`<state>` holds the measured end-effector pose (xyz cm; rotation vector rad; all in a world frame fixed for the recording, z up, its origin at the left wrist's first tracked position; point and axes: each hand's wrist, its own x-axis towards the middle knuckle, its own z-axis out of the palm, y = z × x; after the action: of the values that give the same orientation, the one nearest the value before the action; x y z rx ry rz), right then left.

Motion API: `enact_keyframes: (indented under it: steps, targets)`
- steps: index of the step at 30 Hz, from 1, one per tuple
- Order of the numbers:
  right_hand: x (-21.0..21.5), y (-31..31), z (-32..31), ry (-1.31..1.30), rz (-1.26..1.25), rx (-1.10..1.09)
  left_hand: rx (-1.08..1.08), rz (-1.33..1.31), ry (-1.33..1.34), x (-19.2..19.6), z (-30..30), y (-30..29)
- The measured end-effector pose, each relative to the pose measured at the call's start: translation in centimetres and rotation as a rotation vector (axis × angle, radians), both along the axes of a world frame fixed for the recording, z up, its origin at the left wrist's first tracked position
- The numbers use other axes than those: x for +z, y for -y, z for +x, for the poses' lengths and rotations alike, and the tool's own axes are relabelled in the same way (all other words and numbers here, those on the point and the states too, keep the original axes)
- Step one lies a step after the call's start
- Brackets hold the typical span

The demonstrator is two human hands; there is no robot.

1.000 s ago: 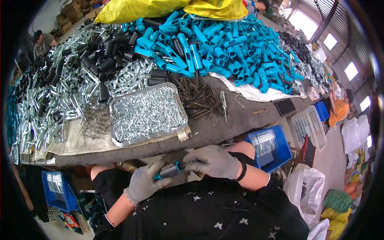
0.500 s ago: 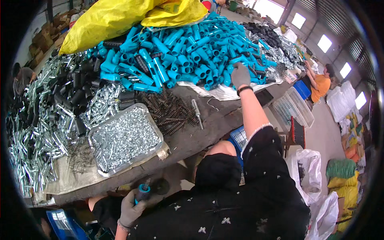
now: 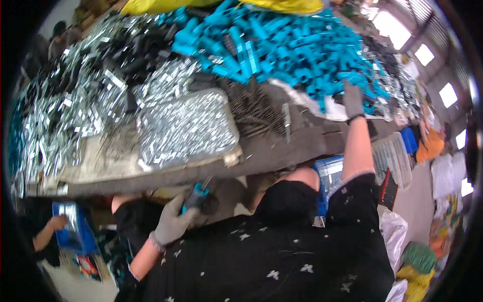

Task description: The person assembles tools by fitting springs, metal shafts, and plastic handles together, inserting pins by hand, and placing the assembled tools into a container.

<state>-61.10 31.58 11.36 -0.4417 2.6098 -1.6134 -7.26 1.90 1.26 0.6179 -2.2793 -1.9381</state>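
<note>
Teal-and-dark part (image 3: 197,196): It is held low in the frame, left of the middle. A thin, shiny piece is seen poking up from its top.
Left hand (image 3: 173,221): The gloved fingers are curled around the part.
Right hand (image 3: 353,100): It is stretched to the right end of the pile of teal pieces (image 3: 302,55), upper right. The fingers are blurred, so how open they are, or if anything is held, cannot be told.
New: A second ago both hands were kept at the part; now it is held by the left hand alone.
Table (image 3: 307,143): Springs (image 3: 254,108) and a tray (image 3: 232,126) of silver bits (image 3: 186,131) are set near the middle.
Room: A blue bin (image 3: 86,241) is touched by another person's hand (image 3: 58,222), lower left. Bright windows (image 3: 392,30) are seen at the upper right.
</note>
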Motion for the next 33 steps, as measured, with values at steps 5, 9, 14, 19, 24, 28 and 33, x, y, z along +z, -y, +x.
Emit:
enact_keyframes:
  steps: [5,9,14,19,24,28,33]
  targets:
    - [0.3,6.9,21.7,0.061,-0.377,0.498,0.046,0.206,0.082,3.1,-1.3,-1.5]
    - [-2.0,9.9,31.0,-0.506,-0.248,0.657,0.002,0.066,0.029,1.8,-1.2,-2.0]
    - [-3.1,10.0,32.2,-0.456,-0.324,0.745,-0.023,-0.09,-0.027,1.8,0.5,-2.2]
    - [-4.1,8.9,34.8,0.008,-0.317,0.86,-0.089,-0.171,-0.07,1.6,2.1,-2.3]
    - [-3.4,9.2,34.0,-0.351,-0.144,1.076,-0.209,-0.07,0.065,1.9,3.7,-1.5]
    - [-2.3,9.0,35.8,-0.355,0.163,0.844,-0.113,-0.333,-0.045,2.2,4.1,-1.9]
    - [0.5,9.4,36.4,-0.75,0.331,0.983,-0.128,-0.673,-0.061,3.1,4.5,-1.9]
